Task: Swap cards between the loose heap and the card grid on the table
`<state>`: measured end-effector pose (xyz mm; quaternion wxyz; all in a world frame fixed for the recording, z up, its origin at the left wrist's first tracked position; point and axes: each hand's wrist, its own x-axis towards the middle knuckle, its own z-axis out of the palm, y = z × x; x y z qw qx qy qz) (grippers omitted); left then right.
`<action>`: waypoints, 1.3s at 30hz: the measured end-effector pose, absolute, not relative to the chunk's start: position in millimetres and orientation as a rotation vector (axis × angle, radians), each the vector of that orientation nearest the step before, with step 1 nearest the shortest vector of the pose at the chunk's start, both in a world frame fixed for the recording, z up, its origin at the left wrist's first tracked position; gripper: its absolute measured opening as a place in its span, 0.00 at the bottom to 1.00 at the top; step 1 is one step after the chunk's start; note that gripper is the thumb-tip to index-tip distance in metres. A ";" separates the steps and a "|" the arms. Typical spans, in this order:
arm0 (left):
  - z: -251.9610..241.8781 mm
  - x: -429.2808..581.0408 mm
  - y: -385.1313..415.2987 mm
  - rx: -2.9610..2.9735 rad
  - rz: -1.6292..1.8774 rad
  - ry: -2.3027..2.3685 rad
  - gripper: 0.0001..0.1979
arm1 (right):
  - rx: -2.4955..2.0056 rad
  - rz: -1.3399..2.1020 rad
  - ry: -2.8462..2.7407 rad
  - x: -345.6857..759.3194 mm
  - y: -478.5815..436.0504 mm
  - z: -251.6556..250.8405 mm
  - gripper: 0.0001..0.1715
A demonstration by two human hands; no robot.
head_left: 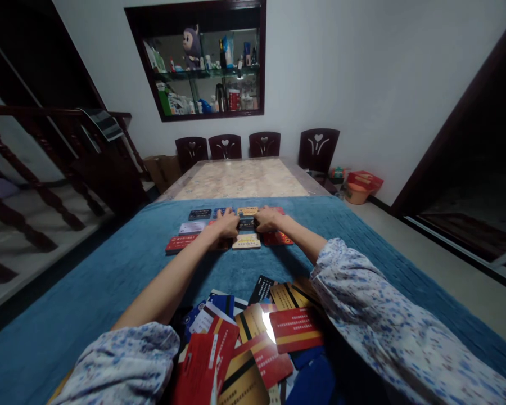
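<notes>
Both my arms reach forward over a blue cloth (pixel 109 270) on the table. My left hand (pixel 226 223) and my right hand (pixel 266 219) rest with fingers curled on a dark card (pixel 246 224) in the middle of a grid of laid-out cards. Around it lie a cream card (pixel 247 241), a red card (pixel 177 242), another red card (pixel 279 239), a pale card (pixel 191 227) and a dark card (pixel 199 214). A loose pile of several red, gold, blue and black cards (pixel 253 343) lies close to me between my sleeves.
Beyond the cloth the marble-patterned tabletop (pixel 240 179) runs to several dark chairs (pixel 318 147) at the far end. A wall cabinet (pixel 202 62) with bottles hangs above. A stair railing (pixel 46 169) is at left, a red basin (pixel 362 184) on the floor at right.
</notes>
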<state>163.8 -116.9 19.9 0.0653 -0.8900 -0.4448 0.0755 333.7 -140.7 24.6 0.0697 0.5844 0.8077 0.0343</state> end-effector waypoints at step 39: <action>22.8 171.9 -245.6 -2.704 -0.493 -0.867 0.14 | 1.753 0.393 2.742 406.8 -287.7 27.3 0.11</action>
